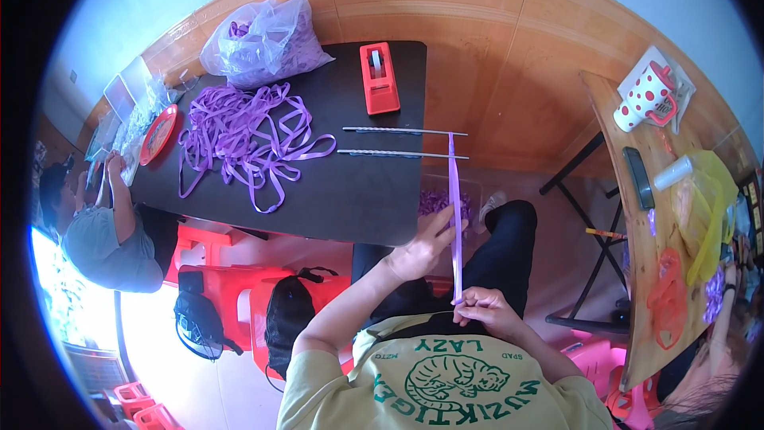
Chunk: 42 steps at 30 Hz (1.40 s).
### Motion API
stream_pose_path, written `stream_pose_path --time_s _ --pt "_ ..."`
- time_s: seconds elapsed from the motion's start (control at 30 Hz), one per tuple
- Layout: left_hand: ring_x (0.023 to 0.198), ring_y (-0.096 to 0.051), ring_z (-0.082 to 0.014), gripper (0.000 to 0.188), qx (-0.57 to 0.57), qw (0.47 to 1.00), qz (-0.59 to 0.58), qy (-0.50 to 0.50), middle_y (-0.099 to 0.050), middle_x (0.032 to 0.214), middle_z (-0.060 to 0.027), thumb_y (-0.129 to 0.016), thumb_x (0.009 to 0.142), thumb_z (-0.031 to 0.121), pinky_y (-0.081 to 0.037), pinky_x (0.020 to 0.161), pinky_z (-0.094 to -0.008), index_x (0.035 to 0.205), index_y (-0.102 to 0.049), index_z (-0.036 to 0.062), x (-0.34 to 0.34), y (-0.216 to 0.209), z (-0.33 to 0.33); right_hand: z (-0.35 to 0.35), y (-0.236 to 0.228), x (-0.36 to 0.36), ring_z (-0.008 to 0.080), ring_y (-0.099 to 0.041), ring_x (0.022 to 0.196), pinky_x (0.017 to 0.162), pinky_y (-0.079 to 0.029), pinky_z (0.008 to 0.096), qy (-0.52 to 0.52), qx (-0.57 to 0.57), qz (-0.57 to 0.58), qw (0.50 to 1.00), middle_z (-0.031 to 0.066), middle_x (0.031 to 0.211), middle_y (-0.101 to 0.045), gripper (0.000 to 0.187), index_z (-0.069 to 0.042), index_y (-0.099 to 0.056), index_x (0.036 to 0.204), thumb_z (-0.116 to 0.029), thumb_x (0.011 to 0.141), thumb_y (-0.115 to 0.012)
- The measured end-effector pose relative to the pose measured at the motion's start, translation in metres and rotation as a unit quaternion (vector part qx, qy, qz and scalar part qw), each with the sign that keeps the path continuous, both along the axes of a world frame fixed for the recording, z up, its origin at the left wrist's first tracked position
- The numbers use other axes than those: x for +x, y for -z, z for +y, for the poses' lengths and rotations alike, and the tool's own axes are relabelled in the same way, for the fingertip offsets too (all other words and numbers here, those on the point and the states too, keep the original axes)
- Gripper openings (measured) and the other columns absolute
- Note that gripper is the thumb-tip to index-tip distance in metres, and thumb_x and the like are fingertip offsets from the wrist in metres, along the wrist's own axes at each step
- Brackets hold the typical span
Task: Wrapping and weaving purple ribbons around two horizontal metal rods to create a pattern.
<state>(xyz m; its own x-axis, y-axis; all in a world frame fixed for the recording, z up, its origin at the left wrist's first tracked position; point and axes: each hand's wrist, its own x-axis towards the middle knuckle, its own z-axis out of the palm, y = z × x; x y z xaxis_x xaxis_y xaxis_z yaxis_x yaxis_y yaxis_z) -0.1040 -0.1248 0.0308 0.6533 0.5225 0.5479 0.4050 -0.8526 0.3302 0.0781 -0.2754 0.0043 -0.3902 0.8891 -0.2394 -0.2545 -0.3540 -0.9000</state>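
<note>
A purple ribbon strip (454, 191) is stretched from two thin metal rods (402, 155) down toward my lap. The rods lie parallel and stick out past the right edge of the dark table. At the strip's lower end, my right hand (487, 308) is closed in a pinch on it. My left hand (426, 248) is beside the middle of the strip, its stretched fingers apart and reaching against the ribbon. A loose heap of purple ribbon (239, 131) spreads over the table left of the rods.
On the dark table (358, 207) stand a red tape dispenser (380, 80), a bag of purple ribbon (267, 44) and a red plate (158, 135). A wooden table (613, 167) at right holds a polka-dot tumbler (643, 99) and plastic bags. Other people sit at far left and lower right.
</note>
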Motion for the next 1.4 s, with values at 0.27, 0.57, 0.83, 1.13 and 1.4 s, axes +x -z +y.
stream_pose_path --time_s 0.27,0.57,0.83,1.13,1.4 --pt "0.098 -0.062 -0.033 0.043 -0.024 0.995 -0.097 -0.016 -0.053 0.124 -0.0216 -0.056 0.071 -0.009 -0.052 0.083 -0.0375 0.114 -0.059 -0.0041 0.012 0.011 0.013 -0.001 -0.002 0.002 0.015 -0.063 0.077 0.069 -0.051 0.0262 0.015 -0.023 0.02 0.999 0.0095 0.085 -0.064 0.012 0.001 -0.062 0.099 -0.003 0.087 -0.059" --pt "0.109 -0.058 -0.0374 0.039 -0.131 0.982 -0.137 0.021 -0.054 0.126 -0.0217 -0.054 0.076 -0.011 -0.049 0.091 -0.0376 0.114 -0.06 -0.0027 0.002 0.036 -0.003 0.005 -0.015 0.004 0.0173 -0.061 0.076 0.068 -0.049 0.028 -0.012 -0.001 0.145 0.989 0.0126 0.084 -0.063 0.024 -0.004 -0.06 0.107 0.004 0.085 -0.053" --pt "0.1 -0.063 -0.0337 0.041 -0.162 0.977 -0.128 0.061 -0.057 0.122 -0.0192 -0.058 0.071 -0.008 -0.052 0.081 -0.0375 0.111 -0.062 -0.001 -0.023 0.04 -0.044 0.028 -0.023 0.0 0.0194 -0.059 0.074 0.067 -0.048 0.0291 -0.03 0.059 0.188 0.98 0.015 0.084 -0.062 0.036 -0.003 -0.058 0.116 0.009 0.083 -0.049" --pt "0.092 -0.064 -0.0324 0.022 -0.274 0.945 -0.141 0.109 -0.062 0.109 -0.0182 -0.062 0.076 -0.003 -0.052 0.077 -0.0376 0.098 -0.064 -0.0028 -0.039 0.036 -0.077 0.05 -0.026 0.001 0.0125 -0.059 0.074 0.067 -0.048 0.0245 -0.042 0.083 0.002 0.996 0.0101 0.086 -0.063 0.038 -0.003 -0.05 0.127 0.003 0.09 -0.05" --pt "0.094 -0.063 -0.0328 0.018 -0.411 0.886 -0.193 0.09 -0.064 0.101 -0.0191 -0.062 0.081 -0.001 -0.051 0.079 -0.0369 0.099 -0.063 -0.0049 -0.042 0.044 -0.089 0.049 -0.003 0.002 0.0099 -0.059 0.072 0.066 -0.048 0.0222 -0.065 0.089 -0.135 0.985 0.0055 0.082 -0.062 0.037 0.001 -0.049 0.126 -0.001 0.089 -0.052"
